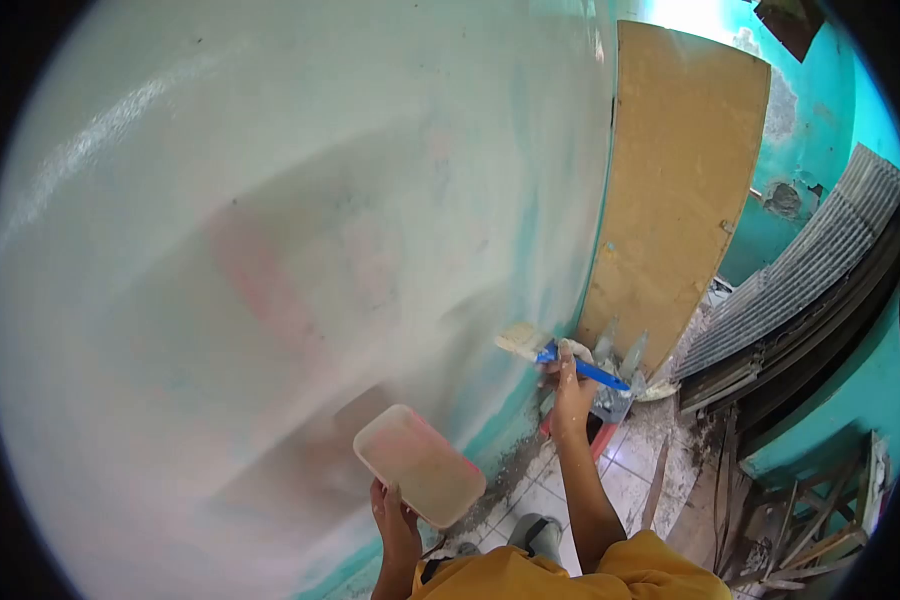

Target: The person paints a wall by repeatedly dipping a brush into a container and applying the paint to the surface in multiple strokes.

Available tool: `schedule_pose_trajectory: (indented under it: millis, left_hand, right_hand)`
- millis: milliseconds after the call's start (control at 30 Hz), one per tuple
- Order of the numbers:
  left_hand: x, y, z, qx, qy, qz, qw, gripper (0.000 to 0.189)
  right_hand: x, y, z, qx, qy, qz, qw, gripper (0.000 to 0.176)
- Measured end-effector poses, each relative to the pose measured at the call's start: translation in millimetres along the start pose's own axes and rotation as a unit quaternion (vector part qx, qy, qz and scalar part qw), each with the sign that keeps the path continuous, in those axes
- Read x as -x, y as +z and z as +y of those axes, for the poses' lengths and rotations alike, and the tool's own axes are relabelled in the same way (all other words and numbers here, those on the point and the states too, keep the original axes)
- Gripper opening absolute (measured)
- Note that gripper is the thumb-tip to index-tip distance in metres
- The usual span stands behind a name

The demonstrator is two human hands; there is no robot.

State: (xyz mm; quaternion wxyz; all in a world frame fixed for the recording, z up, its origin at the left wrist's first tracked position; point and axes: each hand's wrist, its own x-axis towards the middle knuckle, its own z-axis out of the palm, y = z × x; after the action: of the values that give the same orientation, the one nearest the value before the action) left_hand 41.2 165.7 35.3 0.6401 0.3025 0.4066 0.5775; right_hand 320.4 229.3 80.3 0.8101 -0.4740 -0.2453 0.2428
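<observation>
My right hand [568, 396] is closed round a paintbrush with a blue handle [602, 376]. The brush's pale, paint-coated bristles [521, 341] point left, close to the wall [370, 250]. White paint thinly covers that wall, with pink and turquoise patches showing through. In my left hand [398, 515] is a rectangular plastic container [420, 465] with rounded corners and a pinkish side. My thumb and fingers grip its lower left edge. Its pale, broad face is turned up toward me.
A tan wooden panel [675, 180] leans upright beyond the brush. Corrugated sheets [800, 265] are stacked at right, with a pile of broken wood [810, 530] below. Cluttered items, some red and grey, stand on the white tiled floor [545, 490] beside my feet.
</observation>
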Motion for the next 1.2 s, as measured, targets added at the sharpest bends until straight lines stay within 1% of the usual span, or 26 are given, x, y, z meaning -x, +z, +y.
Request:
schedule_pose_trajectory:
  millis: [67, 167, 233, 267, 333, 367, 400, 433, 500, 567, 600, 633, 667, 733, 767, 800, 833, 867, 933, 967, 1000, 1033, 1067, 1100, 1167, 1200]
  left_hand:
    - [-5.8, 12.9, -13.8, 0.006, 0.005, -0.009, 1.000, 0.055]
    - [-20.7, 47.5, -33.1, 0.013, 0.025, 0.006, 1.000, 0.054]
    - [-28.5, 76.2, -44.7, -0.003, 0.013, 0.022, 1.000, 0.051]
    - [-33.2, 88.6, -51.1, 0.000, 0.019, 0.020, 1.000, 0.051]
    - [-43.5, 122.3, -61.4, 0.052, 0.019, 0.024, 0.998, 0.056]
    - [-45.9, 137.1, -66.0, 0.053, 0.025, 0.026, 0.998, 0.056]
    - [-48.0, 150.4, -69.9, -0.101, 0.043, 0.037, 0.993, 0.060]
    - [-52.4, 162.5, -74.8, -0.252, 0.060, 0.050, 0.964, 0.066]
    - [-62.9, 176.5, -91.3, -0.253, 0.083, 0.063, 0.962, 0.064]
    - [-75.0, 200.2, -96.3, -0.254, 0.104, 0.077, 0.958, 0.061]
    - [-73.1, 222.0, -82.3, -0.164, 0.083, 0.088, 0.979, 0.060]
    - [-70.2, 239.6, -72.0, -0.071, 0.062, 0.096, 0.991, 0.060]
    - [-66.8, 249.6, -66.7, -0.065, 0.071, 0.101, 0.990, 0.060]
    - [-63.2, 259.4, -57.3, -0.166, 0.073, 0.120, 0.976, 0.067]
    - [-63.4, 258.9, -56.4, -0.166, 0.086, 0.125, 0.974, 0.067]
    - [-62.0, 257.2, -59.5, -0.154, 0.123, 0.116, 0.973, 0.068]
    - [-60.1, 254.6, -61.6, -0.141, 0.156, 0.106, 0.972, 0.069]
    - [-56.5, 254.3, -59.0, -0.138, 0.163, 0.106, 0.971, 0.069]
    - [-52.3, 260.7, -54.7, -0.155, 0.253, 0.084, 0.951, 0.068]
    - [-52.2, 260.5, -54.3, -0.151, 0.263, 0.086, 0.949, 0.068]
    - [-50.3, 260.4, -57.3, -0.117, 0.245, 0.085, 0.959, 0.067]
    - [-48.3, 260.6, -61.8, -0.082, 0.224, 0.084, 0.967, 0.066]
    - [-48.1, 260.6, -64.9, -0.080, 0.228, 0.087, 0.966, 0.066]
    - [-48.8, 260.3, -66.6, -0.088, 0.228, 0.080, 0.966, 0.066]
    - [-51.4, 266.5, -71.7, -0.090, 0.237, 0.084, 0.964, 0.065]
    - [-51.6, 270.4, -76.2, -0.087, 0.243, 0.104, 0.960, 0.064]
  right_hand:
    - [-31.5, 6.2, -3.3, -0.027, -0.002, -0.014, 1.000, 0.025]
    - [-87.8, 12.1, -8.1, -0.072, -0.008, -0.042, 0.997, 0.026]
    - [-124.0, 13.4, -12.5, -0.078, -0.006, -0.060, 0.995, 0.036]
    - [-139.3, 13.4, -11.4, -0.085, -0.001, -0.062, 0.994, 0.036]
    - [-178.5, 10.7, -11.7, -0.089, 0.001, -0.072, 0.993, 0.036]
    - [-198.1, 9.7, -12.9, -0.090, 0.008, -0.078, 0.993, 0.035]
    - [-217.6, 9.0, -16.5, -0.095, 0.007, -0.084, 0.992, 0.035]
    - [-236.6, 8.7, -21.8, -0.100, 0.008, -0.105, 0.989, 0.035]
    - [-264.7, 11.5, -28.9, -0.109, 0.007, -0.137, 0.985, 0.035]
    - [-298.6, 22.2, -46.2, -0.101, -0.041, -0.168, 0.980, 0.038]
    - [-309.8, 30.8, -61.3, -0.083, -0.067, -0.183, 0.977, 0.042]
    - [-322.1, 41.1, -77.3, -0.090, -0.103, -0.204, 0.969, 0.041]
    - [-335.5, 53.2, -92.6, -0.098, -0.139, -0.224, 0.960, 0.040]
    - [-370.8, 77.6, -118.5, -0.034, -0.226, -0.237, 0.944, 0.038]
    - [-376.4, 93.8, -145.8, -0.003, -0.260, -0.212, 0.942, 0.036]
    - [-387.3, 105.5, -170.0, 0.057, -0.285, -0.208, 0.934, 0.038]
    - [-391.5, 120.8, -196.5, 0.068, -0.333, -0.202, 0.919, 0.038]
    - [-397.0, 136.0, -222.6, 0.080, -0.382, -0.193, 0.900, 0.038]
    - [-417.4, 161.8, -268.3, 0.111, -0.414, -0.205, 0.880, 0.036]
    - [-426.2, 173.1, -291.4, 0.113, -0.441, -0.211, 0.865, 0.036]
    - [-433.5, 183.3, -312.0, 0.117, -0.463, -0.219, 0.851, 0.040]
    - [-438.2, 193.8, -329.4, 0.090, -0.489, -0.224, 0.838, 0.039]
    - [-443.7, 202.4, -346.7, 0.064, -0.514, -0.227, 0.825, 0.039]
    - [-449.1, 211.4, -366.1, 0.058, -0.517, -0.230, 0.822, 0.039]
    - [-454.8, 230.5, -401.0, 0.130, -0.632, -0.155, 0.748, 0.034]
    - [-447.7, 234.9, -414.1, 0.122, -0.632, -0.164, 0.748, 0.034]
